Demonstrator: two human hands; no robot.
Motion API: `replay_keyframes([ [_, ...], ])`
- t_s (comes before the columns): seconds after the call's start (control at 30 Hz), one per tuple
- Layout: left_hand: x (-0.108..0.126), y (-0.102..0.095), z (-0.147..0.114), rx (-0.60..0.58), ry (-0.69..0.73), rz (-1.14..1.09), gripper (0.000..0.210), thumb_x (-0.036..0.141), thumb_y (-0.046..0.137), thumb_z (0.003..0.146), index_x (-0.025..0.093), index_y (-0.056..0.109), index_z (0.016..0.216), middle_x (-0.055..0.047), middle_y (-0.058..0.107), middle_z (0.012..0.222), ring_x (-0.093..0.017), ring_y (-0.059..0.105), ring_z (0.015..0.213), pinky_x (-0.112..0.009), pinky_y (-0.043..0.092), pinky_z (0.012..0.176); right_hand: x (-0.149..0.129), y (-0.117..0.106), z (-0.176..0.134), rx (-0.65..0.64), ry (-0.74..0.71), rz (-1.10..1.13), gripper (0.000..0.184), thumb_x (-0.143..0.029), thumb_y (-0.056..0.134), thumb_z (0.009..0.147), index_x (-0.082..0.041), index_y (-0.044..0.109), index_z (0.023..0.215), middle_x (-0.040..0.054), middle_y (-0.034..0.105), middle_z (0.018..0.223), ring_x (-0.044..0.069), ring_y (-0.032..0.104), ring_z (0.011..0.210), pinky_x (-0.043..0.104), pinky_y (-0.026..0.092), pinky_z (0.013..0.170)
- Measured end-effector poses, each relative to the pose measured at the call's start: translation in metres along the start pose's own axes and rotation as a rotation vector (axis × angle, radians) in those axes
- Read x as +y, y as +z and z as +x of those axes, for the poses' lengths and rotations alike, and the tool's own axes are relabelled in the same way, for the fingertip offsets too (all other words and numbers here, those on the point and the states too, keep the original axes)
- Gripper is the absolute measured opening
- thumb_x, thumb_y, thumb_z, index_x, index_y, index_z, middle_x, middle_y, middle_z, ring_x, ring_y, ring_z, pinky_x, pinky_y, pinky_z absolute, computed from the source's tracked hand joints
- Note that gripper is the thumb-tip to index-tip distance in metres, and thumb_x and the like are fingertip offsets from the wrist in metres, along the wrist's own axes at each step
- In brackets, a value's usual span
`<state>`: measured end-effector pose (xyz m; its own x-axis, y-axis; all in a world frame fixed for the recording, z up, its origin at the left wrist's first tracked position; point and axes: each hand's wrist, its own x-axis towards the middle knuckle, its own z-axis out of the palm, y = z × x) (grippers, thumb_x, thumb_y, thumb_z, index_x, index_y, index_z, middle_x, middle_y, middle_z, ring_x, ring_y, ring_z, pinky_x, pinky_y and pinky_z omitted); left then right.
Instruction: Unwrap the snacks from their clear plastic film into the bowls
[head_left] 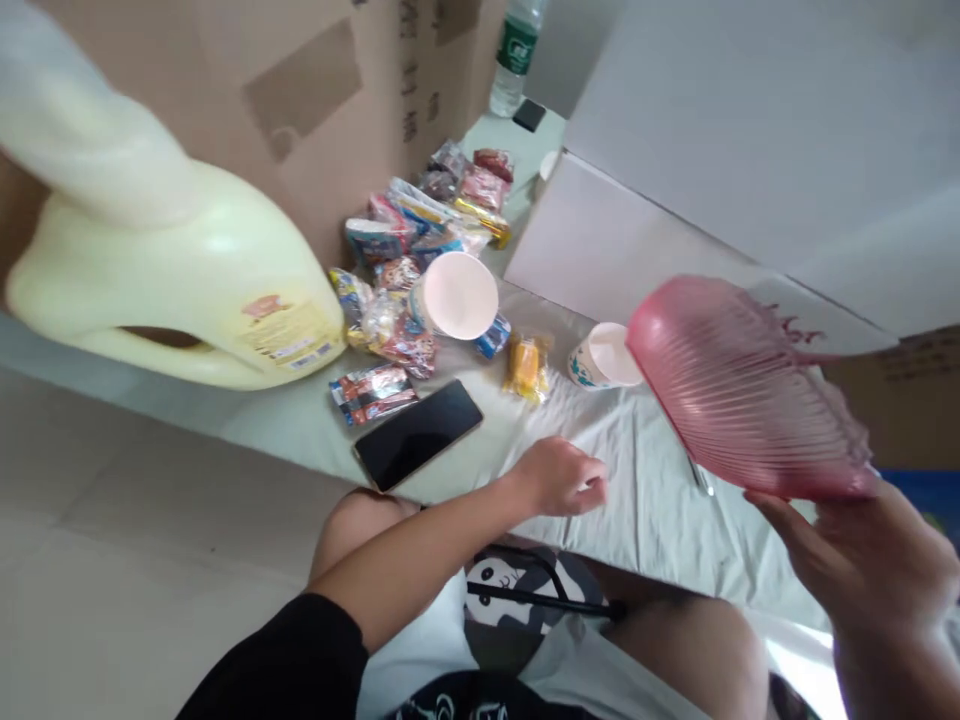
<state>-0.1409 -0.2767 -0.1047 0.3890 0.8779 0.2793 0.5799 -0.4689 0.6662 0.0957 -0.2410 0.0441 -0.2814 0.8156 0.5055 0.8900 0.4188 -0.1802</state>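
My right hand (877,560) grips the edge of a pink ribbed plastic bowl (742,390), tilted up on its side above the cloth with its ridged surface facing me. Over the front edge of the cloth-covered table (637,440), my left hand (562,478) hovers with curled fingers and nothing visible in them. A white paper cup (596,360) with a blue-green pattern is just left of the bowl. Another paper cup (459,297) stands among the wrapped snacks (397,325). Beyond my left hand lies a yellow wrapped snack (528,367). A thin metallic item (702,477) is partly hidden under the bowl.
A phone (418,433) lies near the front edge. A large pale-yellow jug (202,270) stands at the left, before a cardboard box (300,90). At the back are a water bottle (516,60) and a small black object (529,115). A white box (600,230) borders the right.
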Motion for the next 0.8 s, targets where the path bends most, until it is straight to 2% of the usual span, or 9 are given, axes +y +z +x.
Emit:
replay_keyframes([
  [0.1, -0.004, 0.006, 0.004, -0.008, -0.026, 0.037, 0.031, 0.028, 0.052, 0.09, 0.02, 0.054, 0.06, -0.001, 0.067, 0.06, -0.016, 0.062, 0.06, -0.031, 0.037, 0.061, 0.061, 0.0, -0.032, 0.086, 0.036, -0.081, 0.025, -0.049, 0.076, 0.072, -0.032, 0.057, 0.068, 0.0027, 0.057, 0.054, 0.028, 0.058, 0.051, 0.041, 0.044, 0.053],
  [0.2, -0.007, 0.011, 0.012, 0.034, -0.024, 0.075, 0.031, 0.025, 0.05, 0.09, 0.021, 0.051, 0.06, 0.0, 0.062, 0.058, -0.015, 0.057, 0.058, -0.031, 0.038, 0.063, 0.113, 0.014, -0.045, 0.121, 0.114, -0.117, 0.021, -0.046, 0.071, 0.073, -0.029, 0.059, 0.068, 0.0024, 0.054, 0.052, 0.025, 0.056, 0.051, 0.039, 0.045, 0.059],
  [0.33, -0.015, 0.006, 0.026, 0.198, -0.011, 0.133, 0.025, 0.021, 0.049, 0.091, 0.022, 0.056, 0.068, -0.001, 0.062, 0.063, -0.017, 0.058, 0.064, -0.032, 0.042, 0.069, 0.17, 0.046, -0.051, 0.081, 0.279, -0.15, 0.022, -0.046, 0.064, 0.075, -0.025, 0.059, 0.07, 0.0058, 0.058, 0.059, 0.024, 0.054, 0.06, 0.039, 0.045, 0.07],
  [0.43, -0.027, -0.007, 0.039, 0.328, -0.024, 0.269, 0.021, 0.025, 0.05, 0.092, 0.022, 0.06, 0.074, -0.004, 0.064, 0.071, -0.02, 0.06, 0.074, -0.035, 0.045, 0.077, 0.195, 0.067, -0.053, -0.005, 0.296, -0.182, 0.025, -0.046, 0.059, 0.083, -0.023, 0.062, 0.075, 0.0094, 0.063, 0.071, 0.024, 0.054, 0.07, 0.039, 0.045, 0.078],
  [0.53, -0.041, -0.021, 0.05, 0.496, -0.178, 0.459, 0.013, 0.029, 0.058, 0.086, 0.021, 0.067, 0.083, -0.01, 0.067, 0.093, -0.026, 0.063, 0.095, -0.043, 0.045, 0.093, 0.2, 0.078, -0.061, -0.082, 0.22, -0.203, 0.025, -0.04, 0.053, 0.089, -0.021, 0.068, 0.085, 0.0116, 0.066, 0.082, 0.026, 0.058, 0.081, 0.04, 0.047, 0.084],
  [0.6, -0.047, -0.027, 0.056, 0.552, -0.355, 0.568, 0.02, 0.029, 0.064, 0.081, 0.02, 0.072, 0.097, -0.015, 0.064, 0.115, -0.033, 0.059, 0.116, -0.049, 0.041, 0.103, 0.19, 0.08, -0.068, -0.045, 0.205, -0.222, 0.029, -0.039, 0.054, 0.089, -0.02, 0.072, 0.1, 0.0144, 0.067, 0.101, 0.028, 0.06, 0.096, 0.044, 0.048, 0.09],
  [0.67, -0.05, -0.03, 0.059, 0.52, -0.514, 0.622, 0.035, 0.029, 0.069, 0.079, 0.02, 0.071, 0.112, -0.017, 0.056, 0.132, -0.038, 0.051, 0.131, -0.053, 0.037, 0.11, 0.17, 0.079, -0.074, 0.095, 0.211, -0.221, 0.031, -0.04, 0.057, 0.088, -0.021, 0.071, 0.109, 0.0161, 0.064, 0.115, 0.031, 0.06, 0.105, 0.049, 0.047, 0.094],
  [0.73, -0.051, -0.031, 0.06, 0.457, -0.604, 0.621, 0.042, 0.029, 0.07, 0.079, 0.022, 0.069, 0.121, -0.019, 0.05, 0.141, -0.041, 0.046, 0.137, -0.056, 0.035, 0.113, 0.143, 0.079, -0.076, 0.165, 0.174, -0.138, 0.024, -0.035, 0.059, 0.087, -0.022, 0.069, 0.104, 0.0148, 0.065, 0.11, 0.031, 0.062, 0.1, 0.049, 0.048, 0.092],
  [0.8, -0.051, -0.03, 0.058, 0.422, -0.628, 0.59, 0.043, 0.026, 0.07, 0.081, 0.022, 0.069, 0.123, -0.019, 0.046, 0.143, -0.043, 0.044, 0.139, -0.059, 0.035, 0.115, 0.118, 0.085, -0.073, 0.017, 0.113, 0.017, 0.016, -0.029, 0.057, 0.089, -0.024, 0.068, 0.1, 0.0123, 0.068, 0.099, 0.029, 0.064, 0.093, 0.046, 0.049, 0.09],
])
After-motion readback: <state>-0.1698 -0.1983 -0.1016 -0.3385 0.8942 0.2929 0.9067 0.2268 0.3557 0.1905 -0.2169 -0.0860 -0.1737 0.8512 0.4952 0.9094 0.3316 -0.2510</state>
